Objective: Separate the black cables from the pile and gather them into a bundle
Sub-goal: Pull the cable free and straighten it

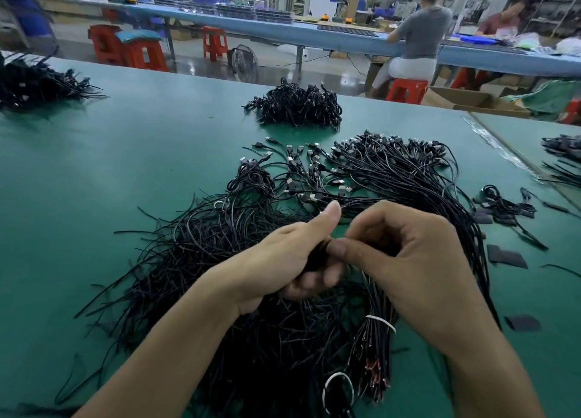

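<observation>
At bottom centre, a tied bundle (pixel 375 342) with a white band lies on the pile (pixel 204 244) of loose black cables. Mid-frame, the left hand (pixel 283 260) curls its fingers round a sheaf (pixel 318 255) of cables, thumb raised. The right hand (pixel 405 260), fingers bent, pinches the same sheaf. The pile spreads over the green table (pixel 94 181). Farther off, a coiled heap (pixel 298 106) sits upper centre and another heap (pixel 31 84) upper left.

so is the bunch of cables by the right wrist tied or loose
Tied: a white band wraps round the cable bunch near its cut ends.
</observation>
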The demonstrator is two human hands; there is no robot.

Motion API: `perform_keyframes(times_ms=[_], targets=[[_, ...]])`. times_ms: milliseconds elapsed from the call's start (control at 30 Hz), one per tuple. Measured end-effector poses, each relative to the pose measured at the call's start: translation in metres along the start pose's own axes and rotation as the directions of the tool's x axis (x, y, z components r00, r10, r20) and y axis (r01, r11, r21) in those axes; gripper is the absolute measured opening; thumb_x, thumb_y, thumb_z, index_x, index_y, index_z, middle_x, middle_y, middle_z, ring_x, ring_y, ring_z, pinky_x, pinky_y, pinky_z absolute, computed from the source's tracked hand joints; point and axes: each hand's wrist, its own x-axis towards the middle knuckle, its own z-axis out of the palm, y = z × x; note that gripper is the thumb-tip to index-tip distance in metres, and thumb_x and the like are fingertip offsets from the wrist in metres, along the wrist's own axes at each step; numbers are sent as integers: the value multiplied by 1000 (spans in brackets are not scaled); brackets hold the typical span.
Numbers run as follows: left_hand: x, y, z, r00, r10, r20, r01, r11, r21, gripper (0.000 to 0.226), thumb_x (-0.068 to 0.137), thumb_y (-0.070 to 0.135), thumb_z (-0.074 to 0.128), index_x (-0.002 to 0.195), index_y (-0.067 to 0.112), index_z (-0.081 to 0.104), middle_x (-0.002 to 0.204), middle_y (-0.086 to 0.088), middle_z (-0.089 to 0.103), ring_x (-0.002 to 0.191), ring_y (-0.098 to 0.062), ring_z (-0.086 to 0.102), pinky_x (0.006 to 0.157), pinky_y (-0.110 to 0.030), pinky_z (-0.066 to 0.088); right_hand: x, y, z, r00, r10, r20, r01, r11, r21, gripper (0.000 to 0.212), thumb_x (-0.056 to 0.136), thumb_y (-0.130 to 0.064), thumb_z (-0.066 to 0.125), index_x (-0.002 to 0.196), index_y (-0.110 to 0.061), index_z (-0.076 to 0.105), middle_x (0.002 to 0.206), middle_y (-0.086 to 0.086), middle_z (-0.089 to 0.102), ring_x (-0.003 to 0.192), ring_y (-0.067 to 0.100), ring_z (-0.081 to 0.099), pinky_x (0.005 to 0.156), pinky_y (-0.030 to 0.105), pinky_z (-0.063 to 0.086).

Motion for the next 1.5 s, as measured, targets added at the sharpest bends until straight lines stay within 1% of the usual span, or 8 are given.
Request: perform_keyframes(times_ms=[133, 267, 600, 800, 1067, 1200, 1333, 1500], targets=[[-5, 2, -5, 980, 37, 198, 6, 976, -217, 63, 92, 73, 32, 51, 26, 43, 44, 14, 32, 36, -2, 24, 36, -12, 21, 3, 6, -5, 999, 40, -15, -38, 991, 125, 27, 67, -48, 77, 75, -24, 68, 66, 3, 64, 54, 12, 50, 50, 26, 45], [-9, 0, -11, 921, 173, 348, -11, 906, -423, 49, 101, 42, 39, 56, 23, 39, 46, 9, 39, 36, -3, 30, 35, -16, 19, 3, 13, -9, 996, 90, 26, -94, 959, 266, 19, 70, -38, 77, 73, -22, 66, 65, 1, 62, 55, 15, 54, 52, 26, 47], [-13, 1, -9, 890, 200, 409, -3, 902, -433, 48, 99, 32, 39, 52, 25, 42, 55, 1, 59, 40, -7, 54, 35, -12, 37, 0, 5, -7, 958, 52, 281, -170, 893, 417, 23, 78, -30, 72, 89, -16, 57, 94, 2, 77, 87, 11, 72, 75, 19, 54], [-7, 1, -4, 945, 149, 290, -19, 912, -409, 50, 102, 39, 48, 56, 20, 50, 63, -3, 65, 49, -7, 60, 45, -13, 46, 1, 9, -7, 995, 7, 100, -33, 967, 253, 9, 81, -30, 75, 82, -23, 70, 80, 7, 73, 73, 34, 68, 68, 47, 56], [7, -3, 6, 984, 117, -131, -132, 985, -113, 48, 92, 40, 50, 49, 19, 49, 59, -2, 45, 64, -17, 47, 67, -21, 50, 2, 15, -7, 999, -19, 26, 16, 995, 94, 18, 83, -5, 75, 80, -23, 72, 77, -7, 75, 74, 10, 72, 68, 18, 54], [6, -1, 5, 999, 22, -26, -31, 917, -398, 23, 84, 30, 47, 71, 17, 61, 72, -2, 59, 72, -18, 61, 89, -61, 53, 2, 12, 0, 997, -76, -26, 78, 993, 88, 18, 79, -5, 79, 82, -22, 74, 76, -13, 74, 72, 4, 71, 65, 11, 51], [4, -3, 7, 988, 10, 157, 61, 897, -439, 53, 98, 51, 35, 104, 12, 70, 87, -12, 70, 77, -22, 70, 56, -35, 60, 3, 12, 7, 990, -110, -94, 116, 991, 62, 20, 79, -10, 80, 82, -29, 72, 74, -11, 72, 54, 9, 68, 47, 20, 51], [9, -9, 10, 997, -60, 51, 72, 949, -306, 70, 93, 74, 32, 66, 19, 68, 53, 1, 54, 36, -7, 43, 32, -11, 27, 3, 20, 8, 981, -126, -147, 127, 992, 1, 17, 79, -16, 79, 85, -31, 72, 68, -10, 70, 53, 12, 68, 54, 23, 53]])
